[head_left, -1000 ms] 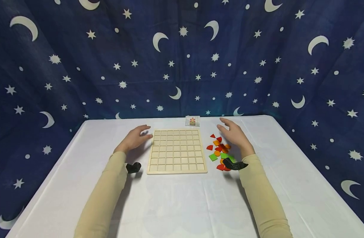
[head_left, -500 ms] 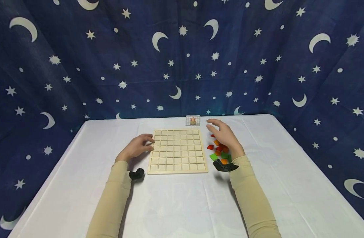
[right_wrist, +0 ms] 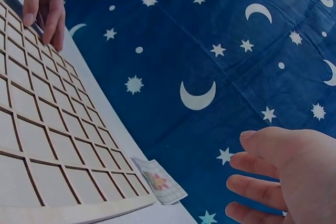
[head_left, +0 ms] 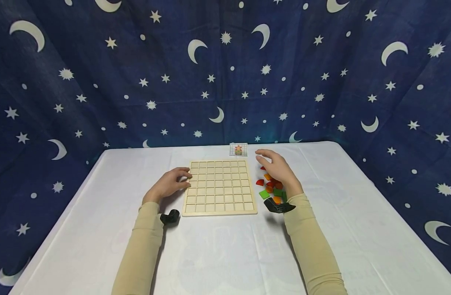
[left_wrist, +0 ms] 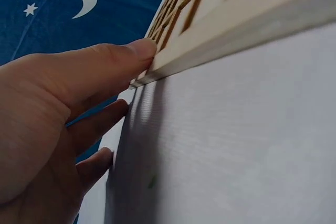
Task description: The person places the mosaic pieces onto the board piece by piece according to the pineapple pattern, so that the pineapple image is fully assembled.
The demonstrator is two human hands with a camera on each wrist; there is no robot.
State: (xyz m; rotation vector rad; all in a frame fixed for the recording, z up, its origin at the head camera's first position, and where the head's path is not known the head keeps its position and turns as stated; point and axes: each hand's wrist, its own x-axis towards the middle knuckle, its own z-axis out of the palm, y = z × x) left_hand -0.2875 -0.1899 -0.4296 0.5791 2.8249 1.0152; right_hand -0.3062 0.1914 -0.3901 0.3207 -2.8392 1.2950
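Note:
A pale wooden board (head_left: 220,191) with a grid of square recesses lies flat on the table. My left hand (head_left: 167,185) is at its left edge; in the left wrist view the thumb (left_wrist: 118,59) touches the rim and the other fingers are loosely bent. My right hand (head_left: 279,168) hovers right of the board with relaxed fingers and holds nothing. Below it lies a scatter of small flat pieces, partly hidden by hand and wrist: a red wedge (head_left: 260,182), a green piece (head_left: 264,194), an orange piece (head_left: 277,200) and others.
Behind the board's far right corner is a small printed card (head_left: 238,149) with a gridded picture. A white cloth covers the table (head_left: 218,254). A dark blue curtain (head_left: 166,53) with moons and stars hangs behind and at the sides.
Over the last second my left hand has come slightly nearer, onto the board's left edge. My right hand has shifted left above the pieces. Both have barely moved in the last half second.

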